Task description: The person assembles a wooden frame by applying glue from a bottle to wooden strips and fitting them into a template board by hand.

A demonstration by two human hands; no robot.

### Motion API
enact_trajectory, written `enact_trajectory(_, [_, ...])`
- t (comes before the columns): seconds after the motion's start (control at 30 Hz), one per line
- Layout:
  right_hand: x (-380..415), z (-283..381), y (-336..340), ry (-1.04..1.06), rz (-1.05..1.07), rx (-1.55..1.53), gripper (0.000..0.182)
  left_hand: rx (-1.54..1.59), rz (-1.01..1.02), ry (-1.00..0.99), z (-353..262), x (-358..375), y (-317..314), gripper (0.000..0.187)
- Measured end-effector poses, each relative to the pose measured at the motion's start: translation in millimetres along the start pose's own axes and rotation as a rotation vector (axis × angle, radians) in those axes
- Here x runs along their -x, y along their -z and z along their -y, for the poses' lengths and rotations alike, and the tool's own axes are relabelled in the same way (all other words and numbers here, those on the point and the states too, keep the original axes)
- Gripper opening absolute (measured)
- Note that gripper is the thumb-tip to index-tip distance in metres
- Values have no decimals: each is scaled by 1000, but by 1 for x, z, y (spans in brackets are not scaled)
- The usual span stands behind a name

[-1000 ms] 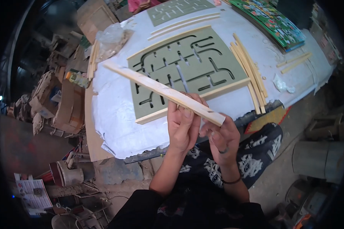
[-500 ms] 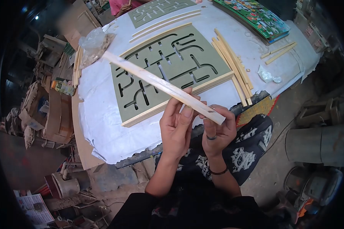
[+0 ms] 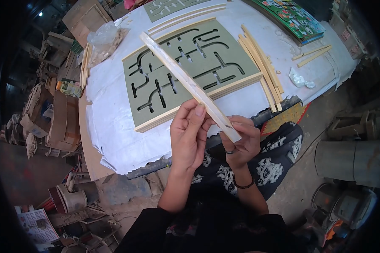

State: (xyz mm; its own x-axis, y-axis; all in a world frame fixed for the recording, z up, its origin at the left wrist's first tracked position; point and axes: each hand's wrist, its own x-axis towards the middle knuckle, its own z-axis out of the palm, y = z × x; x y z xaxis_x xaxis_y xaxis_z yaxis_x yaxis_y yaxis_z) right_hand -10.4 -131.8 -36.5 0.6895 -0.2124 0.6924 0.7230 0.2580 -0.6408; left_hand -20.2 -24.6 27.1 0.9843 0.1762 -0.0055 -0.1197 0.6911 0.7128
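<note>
A pale wooden strip (image 3: 177, 72) is held aslant above the table, its far end up and to the left. My left hand (image 3: 189, 137) pinches it a little below its middle. Near the strip's close end, my right hand (image 3: 242, 141) grips it between thumb and fingers. Beneath the strip lies a grey-green board (image 3: 156, 76) cut with curved and straight slots. Wooden edging (image 3: 198, 101) runs along the board's near and far sides. Part of the board is hidden behind the strip.
Several loose wooden strips (image 3: 261, 67) lie right of the board, with two short ones (image 3: 312, 55) farther right. A stack of printed green boards (image 3: 289, 19) stands at the back right. A plastic bag (image 3: 107, 42) sits at the left, and a crumpled clear wrapper (image 3: 300, 79) at the right.
The strip has turned steeper, its far end now higher and farther right. Both hands still hold it, my left one a little farther left. The table appears slightly higher in view.
</note>
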Motion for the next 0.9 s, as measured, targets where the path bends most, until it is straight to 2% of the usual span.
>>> enact_trajectory(0.27, [4, 14, 29, -134, 271, -23, 29, -91, 51, -15, -6, 2, 13, 22])
enact_trajectory(0.43, [-12, 12, 35, -299, 271, -345, 25, -152, 65, 0, -7, 5, 14, 21])
enact_trajectory(0.53, [-23, 22, 31, -658, 192, -398, 27, -190, 53, 9, -6, 6, 17, 22])
enact_trajectory(0.67, [-41, 22, 35, -818, 349, -280, 28, -256, 57, 13, -7, 7, 19, 22])
enact_trajectory(0.9, [-48, 20, 34, -917, 399, -268, 26, -430, 48, -36, -6, 7, 20, 21])
